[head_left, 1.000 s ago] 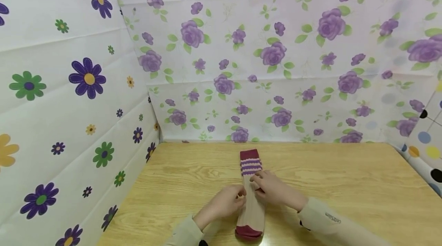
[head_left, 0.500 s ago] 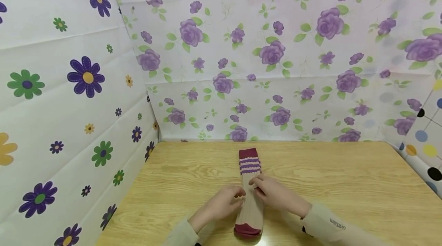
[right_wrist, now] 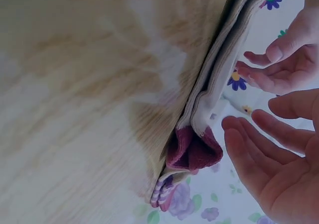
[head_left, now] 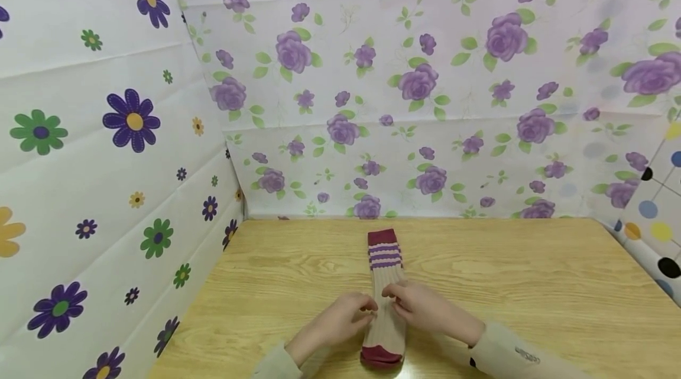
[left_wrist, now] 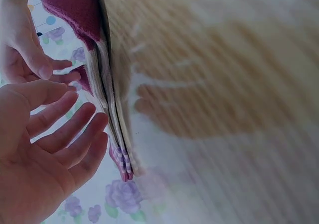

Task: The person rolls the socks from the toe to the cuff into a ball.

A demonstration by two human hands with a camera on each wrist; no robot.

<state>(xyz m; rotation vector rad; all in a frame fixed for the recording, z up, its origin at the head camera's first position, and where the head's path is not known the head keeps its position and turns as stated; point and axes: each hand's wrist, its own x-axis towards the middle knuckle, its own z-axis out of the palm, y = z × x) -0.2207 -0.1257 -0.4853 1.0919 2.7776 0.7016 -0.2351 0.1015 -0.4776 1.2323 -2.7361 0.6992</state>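
Note:
A pair of beige ribbed socks [head_left: 387, 326], one laid on the other, lies lengthwise on the wooden table. Their cuffs, at the far end, are maroon above purple stripes, and the toes nearest me are maroon too. A maroon heel [right_wrist: 195, 152] bulges out at the side in the right wrist view. My left hand [head_left: 343, 318] hovers at the socks' left edge, fingers loosely bent. Over the right edge is my right hand [head_left: 428, 310], its fingertips above the middle of the socks. Both wrist views show relaxed fingers [left_wrist: 70, 134] with nothing between them; neither hand holds the socks.
The wooden table [head_left: 505, 266] extends to both sides of the socks. A white cloth with purple roses [head_left: 420, 83] hangs behind it. Another flowered cloth [head_left: 106, 184] borders the left, and a dotted cloth [head_left: 649, 231] shows at the right.
My right hand has drawn back a little toward me along the socks, from near the stripes to about the middle. The left hand has shifted slightly nearer. The socks lie as before.

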